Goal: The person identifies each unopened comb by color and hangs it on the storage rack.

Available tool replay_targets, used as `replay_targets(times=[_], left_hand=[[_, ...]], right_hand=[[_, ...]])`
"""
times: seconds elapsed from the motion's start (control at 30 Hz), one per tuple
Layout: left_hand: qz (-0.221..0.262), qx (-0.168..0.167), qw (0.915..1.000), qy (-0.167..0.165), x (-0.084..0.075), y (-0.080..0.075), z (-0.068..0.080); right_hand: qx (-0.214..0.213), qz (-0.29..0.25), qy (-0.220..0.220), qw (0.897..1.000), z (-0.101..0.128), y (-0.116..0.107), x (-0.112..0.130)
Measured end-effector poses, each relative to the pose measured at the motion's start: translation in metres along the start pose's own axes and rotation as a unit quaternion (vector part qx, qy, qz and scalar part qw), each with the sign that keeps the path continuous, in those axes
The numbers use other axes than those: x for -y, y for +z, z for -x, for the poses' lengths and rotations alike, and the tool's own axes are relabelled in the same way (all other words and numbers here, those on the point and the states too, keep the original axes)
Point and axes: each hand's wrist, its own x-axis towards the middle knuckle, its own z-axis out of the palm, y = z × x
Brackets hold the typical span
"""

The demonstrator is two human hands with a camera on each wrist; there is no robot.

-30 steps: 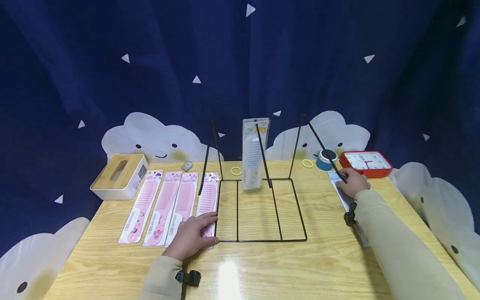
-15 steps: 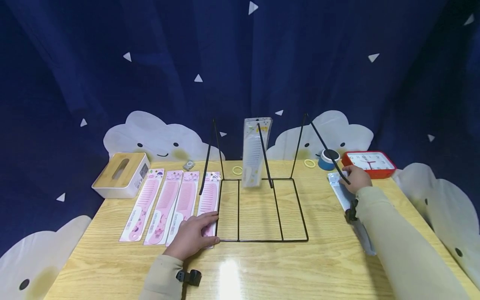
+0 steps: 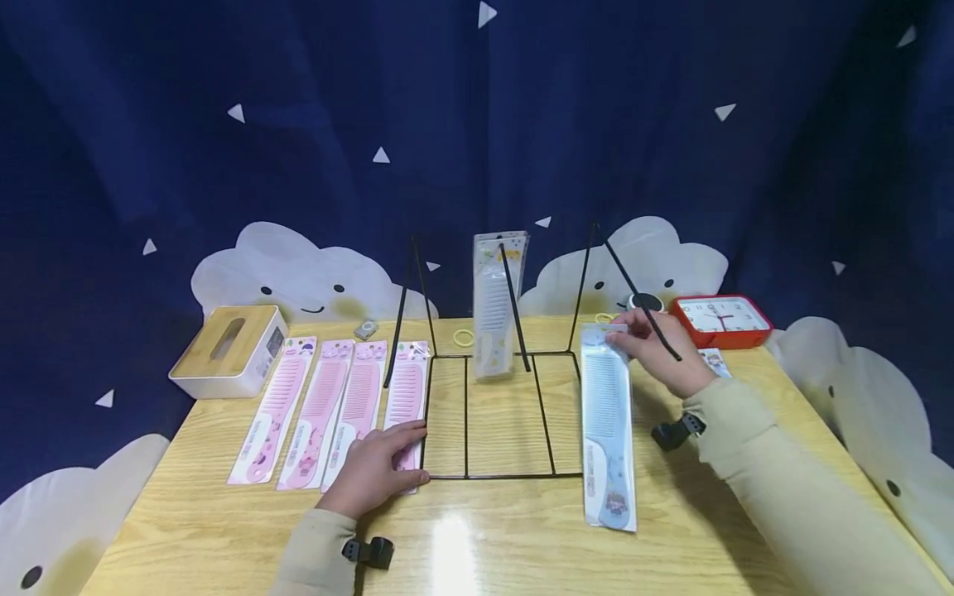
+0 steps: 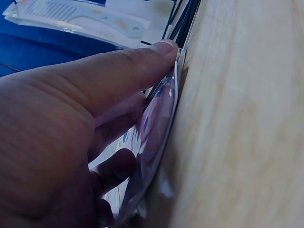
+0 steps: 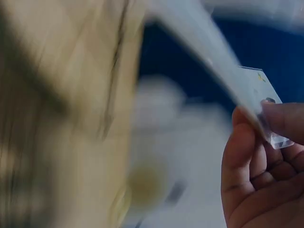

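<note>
Head view: right hand (image 3: 659,352) pinching the top edge of a packaged blue comb (image 3: 607,426), lifted at the header end beside the right side of the black wire rack (image 3: 492,414), lower end trailing toward the near edge of the counter (image 3: 522,546). One white packaged comb (image 3: 494,310) already hung upright on the middle prong of the rack; left and right prongs bare. Four pink packaged combs (image 3: 328,410) lying side by side on the counter left of the rack, not yet hung; another package partly hidden behind the right hand near the red clock (image 3: 719,319). Left hand (image 3: 376,472) resting on the pink comb nearest the rack, thumb at the rack's base wire. Judged as early in the work: one hung, one in the grip, the pink row remaining. Left wrist view: thumb (image 4: 118,66) and fingers curled over the plastic edge of a comb package (image 4: 156,137), pressed against the counter beside the rack wire; grip grasping the package. Right wrist view: heavily blurred; fingers (image 5: 280,118) clamped on the clear header of the package (image 5: 259,95).
</note>
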Motion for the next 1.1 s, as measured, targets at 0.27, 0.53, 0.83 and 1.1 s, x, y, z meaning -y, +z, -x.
replay_targets(times=[0.27, 0.53, 0.83, 1.1], left_hand=[[0.011, 0.001, 0.9999, -0.004, 0.0, -0.001, 0.001], [0.008, 0.008, 0.9999, -0.002, 0.001, -0.001, 0.0], [0.019, 0.005, 0.9998, -0.002, -0.001, -0.002, 0.0], [0.014, 0.004, 0.9999, -0.004, -0.003, -0.001, 0.0]], right_hand=[[0.047, -0.159, -0.176, 0.97, 0.065, 0.022, 0.128], [0.018, -0.232, -0.234, 0.944, 0.082, 0.022, 0.167], [0.006, -0.197, -0.194, 0.961, 0.066, 0.03, 0.163], [-0.009, -0.173, -0.153, 0.973, 0.017, 0.038, 0.156]])
